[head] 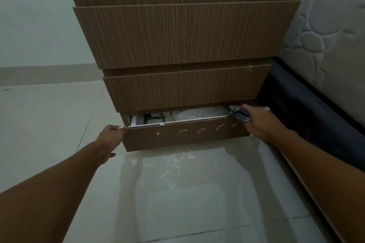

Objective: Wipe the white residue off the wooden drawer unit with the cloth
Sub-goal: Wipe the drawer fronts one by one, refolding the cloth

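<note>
The white residue (201,130) sits as a row of small chalky flecks across the front of the bottom drawer (173,140), the lowest one in the wooden drawer unit (183,33). That drawer is pulled out a little, with paper and a green-printed item showing in the gap behind its top edge. The cloth (240,114), dark with a pale pattern, is bunched at the drawer's upper right corner, just above the rightmost flecks.

To do this step well, I judge the cloth should come down off the edge onto the drawer face and travel leftward along the row with firm, flat pressure, while the drawer is braced so it neither slides shut nor rolls out.

The right hand (258,122) reaches in from the right of the drawer, knuckles up, its grip clamped on the cloth. The left hand (111,136) is at the drawer's upper left corner, its grip pinched on the thin top edge, forearm stretched low over the floor (177,193). Pale smears mark the tiles just in front of the drawer. A quilted mattress (324,35) stands to the drawer's right.
</note>
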`<state>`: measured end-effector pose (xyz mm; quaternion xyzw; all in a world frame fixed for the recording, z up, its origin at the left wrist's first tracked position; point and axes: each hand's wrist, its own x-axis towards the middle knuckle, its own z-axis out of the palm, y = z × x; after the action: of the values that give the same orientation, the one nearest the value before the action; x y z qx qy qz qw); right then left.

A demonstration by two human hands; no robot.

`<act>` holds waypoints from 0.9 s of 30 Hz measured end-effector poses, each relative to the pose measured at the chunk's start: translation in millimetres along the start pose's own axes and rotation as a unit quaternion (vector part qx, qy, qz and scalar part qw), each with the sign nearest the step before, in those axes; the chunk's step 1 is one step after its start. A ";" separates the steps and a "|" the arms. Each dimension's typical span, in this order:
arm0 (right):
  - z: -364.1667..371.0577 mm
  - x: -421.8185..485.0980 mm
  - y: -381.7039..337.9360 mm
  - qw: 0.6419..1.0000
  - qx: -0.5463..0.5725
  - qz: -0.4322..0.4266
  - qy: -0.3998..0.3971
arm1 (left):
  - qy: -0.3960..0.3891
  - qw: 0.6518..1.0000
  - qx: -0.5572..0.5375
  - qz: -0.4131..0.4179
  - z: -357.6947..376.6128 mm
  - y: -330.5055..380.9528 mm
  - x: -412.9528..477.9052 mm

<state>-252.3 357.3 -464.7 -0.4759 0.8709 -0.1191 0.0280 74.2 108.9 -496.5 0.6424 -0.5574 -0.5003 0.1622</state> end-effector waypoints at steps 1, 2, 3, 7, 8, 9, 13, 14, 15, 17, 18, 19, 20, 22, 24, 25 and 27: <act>1.8 0.6 -0.6 1.000 0.012 0.002 -0.005 | -0.003 1.000 0.000 -0.001 -0.8 -0.1 0.7; 3.1 1.5 -1.9 1.000 0.016 0.003 -0.004 | -0.007 1.000 -0.001 -0.002 -2.0 -0.4 1.2; 4.7 2.3 -4.7 1.000 0.016 0.001 -0.001 | -0.012 1.000 -0.003 -0.004 -3.2 -0.6 1.9; 10.7 -2.2 -26.0 1.000 0.008 -0.015 0.011 | -0.025 1.000 -0.010 -0.005 -7.7 -1.4 2.3; 11.7 -4.8 -30.8 1.000 0.005 -0.015 0.019 | -0.025 1.000 -0.013 -0.004 -8.6 -1.7 1.9; 12.5 -7.0 -33.4 1.000 0.000 -0.015 0.024 | -0.026 1.000 -0.015 -0.004 -9.3 -1.9 1.5; 14.8 -4.2 -28.7 0.999 0.011 -0.006 0.031 | -0.033 0.999 -0.023 -0.006 -9.2 -3.4 1.2; 14.7 -2.4 -26.2 0.999 0.030 0.003 0.040 | -0.032 0.999 -0.024 -0.007 -9.1 -3.7 1.2; 14.1 -1.3 -23.8 0.997 0.053 0.016 0.059 | -0.031 0.999 -0.025 -0.007 -8.9 -3.6 1.2; 9.9 -1.0 -20.1 0.988 0.090 0.037 0.122 | -0.029 0.999 -0.026 -0.007 -8.5 -3.2 1.8; 7.6 -1.2 -17.8 0.981 0.106 0.044 0.155 | -0.029 0.999 -0.026 -0.007 -8.7 -3.1 2.0; 5.4 -1.2 -14.9 0.974 0.121 0.051 0.185 | -0.030 0.999 -0.026 -0.006 -8.6 -2.9 2.3; 2.8 -1.0 -12.0 0.966 0.135 0.058 0.211 | -0.030 0.999 -0.026 -0.006 -8.7 -2.9 2.5; -3.5 -0.7 -7.3 0.953 0.158 0.067 0.250 | -0.029 0.999 -0.028 -0.007 -8.9 -3.1 2.5; -9.0 -2.7 -6.0 0.948 0.164 0.063 0.267 | -0.027 0.999 -0.029 -0.008 -8.8 -2.8 2.1; -11.0 -5.2 -7.3 0.948 0.157 0.051 0.271 | -0.027 0.999 -0.029 -0.008 -8.4 -2.4 1.8; -14.0 -10.4 -12.3 0.954 0.122 0.008 0.273 | -0.027 0.999 -0.030 -0.009 -7.5 -1.3 1.4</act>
<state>-238.8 362.1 -448.9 -0.4113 0.8277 -0.3502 -0.1522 80.9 105.5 -494.8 0.6287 -0.5407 -0.5351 0.1618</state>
